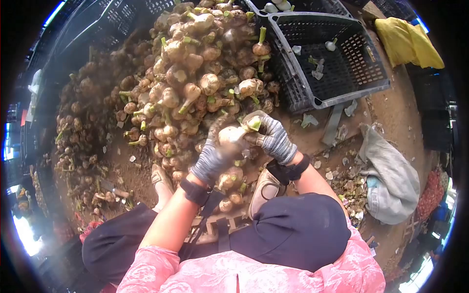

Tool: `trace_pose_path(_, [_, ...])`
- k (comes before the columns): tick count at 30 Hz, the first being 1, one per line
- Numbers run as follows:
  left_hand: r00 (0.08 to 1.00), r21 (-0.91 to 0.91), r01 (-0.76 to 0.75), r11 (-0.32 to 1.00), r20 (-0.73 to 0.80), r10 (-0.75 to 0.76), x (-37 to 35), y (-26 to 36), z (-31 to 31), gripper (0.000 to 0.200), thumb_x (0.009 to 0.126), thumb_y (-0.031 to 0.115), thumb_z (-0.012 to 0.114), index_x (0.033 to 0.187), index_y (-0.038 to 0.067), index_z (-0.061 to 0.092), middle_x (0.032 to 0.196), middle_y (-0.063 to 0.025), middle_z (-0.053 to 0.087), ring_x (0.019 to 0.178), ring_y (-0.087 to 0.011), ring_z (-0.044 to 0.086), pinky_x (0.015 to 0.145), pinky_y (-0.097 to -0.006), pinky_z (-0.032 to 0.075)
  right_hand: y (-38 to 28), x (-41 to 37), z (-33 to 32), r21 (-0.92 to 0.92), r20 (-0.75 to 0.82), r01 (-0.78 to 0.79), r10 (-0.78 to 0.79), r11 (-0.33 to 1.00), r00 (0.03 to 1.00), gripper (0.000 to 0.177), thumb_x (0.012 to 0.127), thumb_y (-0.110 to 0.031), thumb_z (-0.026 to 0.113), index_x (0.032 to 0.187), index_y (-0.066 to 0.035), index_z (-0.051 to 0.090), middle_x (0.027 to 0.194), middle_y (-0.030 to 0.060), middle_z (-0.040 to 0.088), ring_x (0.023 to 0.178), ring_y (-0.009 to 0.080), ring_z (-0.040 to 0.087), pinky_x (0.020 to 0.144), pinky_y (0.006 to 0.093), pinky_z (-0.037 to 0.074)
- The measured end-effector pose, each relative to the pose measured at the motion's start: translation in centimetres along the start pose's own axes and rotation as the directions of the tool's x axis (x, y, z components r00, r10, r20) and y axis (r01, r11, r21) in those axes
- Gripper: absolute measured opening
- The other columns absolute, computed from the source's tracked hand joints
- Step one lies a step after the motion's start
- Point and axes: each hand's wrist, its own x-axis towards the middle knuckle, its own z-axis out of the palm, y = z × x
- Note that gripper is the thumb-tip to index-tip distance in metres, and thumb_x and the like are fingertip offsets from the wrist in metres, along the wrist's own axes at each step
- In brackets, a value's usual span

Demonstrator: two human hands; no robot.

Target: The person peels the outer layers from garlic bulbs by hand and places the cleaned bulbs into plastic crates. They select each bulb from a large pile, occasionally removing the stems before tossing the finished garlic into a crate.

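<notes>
Both my hands, in grey striped gloves, meet over the front of a large heap of garlic. A pale garlic bulb (230,135) with a cut green stem lies between them. My left hand (215,152), partly blurred, is closed around the bulb's left side. At the stem end, my right hand (273,138) has its fingers curled against the bulb. Whether the right fingers also hold a small tool is hidden. Below the hands, more garlic bulbs (231,177) lie between my shoes.
The garlic heap (190,63) rises ahead and spreads left. A black plastic crate (337,96) at upper right holds one bulb and skin scraps. Yellow cloth (408,43) lies beyond it; a grey cloth (391,178) lies at right. A knife-like tool (115,189) rests on the ground at left.
</notes>
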Motion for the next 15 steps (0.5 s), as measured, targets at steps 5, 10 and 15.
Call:
trace_pose_path(5, [0.983,-0.057,-0.020,0.998,-0.181,0.009,-0.6,0.9,0.0,0.072,0.064,0.019,0.077,0.122,0.006,0.037,0.110,-0.0096,0.051,0.101,-0.0208,0.051,0.088,-0.0354,0.045,1.3,-0.7,0.1,-0.069,-0.039,-0.039,0.036,0.997,0.999,0.023,0.074,-0.010,0.068,0.095,-0.003,0.061,0.087,0.0064,0.061,0.081,0.0135,0.057,0.073,0.0272,0.047])
trace_pose_path(10, [0.923,-0.516,0.381,0.767,0.165,-0.347,-0.1,3.6,-0.2,0.059,0.073,0.032,0.065,0.119,0.000,0.045,0.104,-0.0072,0.057,0.093,-0.0167,0.057,0.077,-0.0280,0.048,-0.4,-0.9,0.3,0.554,0.104,-0.250,0.231,0.794,0.967,0.027,0.079,-0.010,0.065,0.102,0.001,0.057,0.092,0.0048,0.062,0.082,0.0124,0.058,0.073,0.0259,0.048])
trace_pose_path(15, [0.967,-0.282,0.254,0.925,0.091,-0.238,-0.5,3.7,0.3,0.058,0.074,0.031,0.066,0.118,0.001,0.045,0.107,-0.0077,0.057,0.093,-0.0159,0.057,0.080,-0.0272,0.047,-0.9,-1.2,0.4,0.349,-0.006,-0.211,0.227,0.913,0.974,0.028,0.079,-0.010,0.064,0.102,0.001,0.057,0.092,0.0056,0.062,0.081,0.0125,0.058,0.072,0.0250,0.048])
